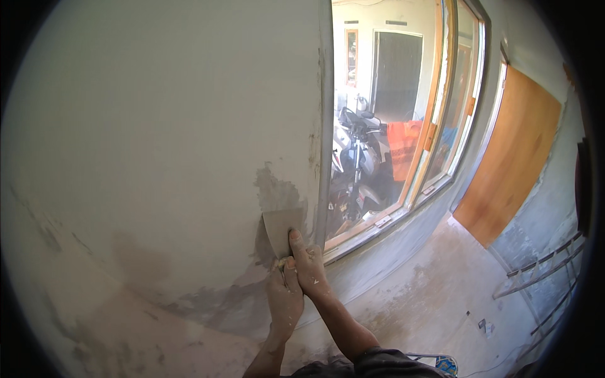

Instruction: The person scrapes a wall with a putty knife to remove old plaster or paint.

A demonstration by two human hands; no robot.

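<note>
Wall (170,126) beside the window (432,129) has a darker patch (277,187), with the scraper (281,225) laid over its lower part. 2 hands clasp the narrow end: left hand (285,296) fingers curled, right hand (310,268) thumb braced up the blade, probably for steady pressure.

Left hand (285,296) curled, left forearm (267,353) toward 1 o'clock; right hand (310,263) overlapping at 1, thumb (295,237) extended, right forearm (343,324) toward 11.

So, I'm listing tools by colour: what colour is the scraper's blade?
Dull greyish-brown; the blade shows best in the head view, the only one.
</note>
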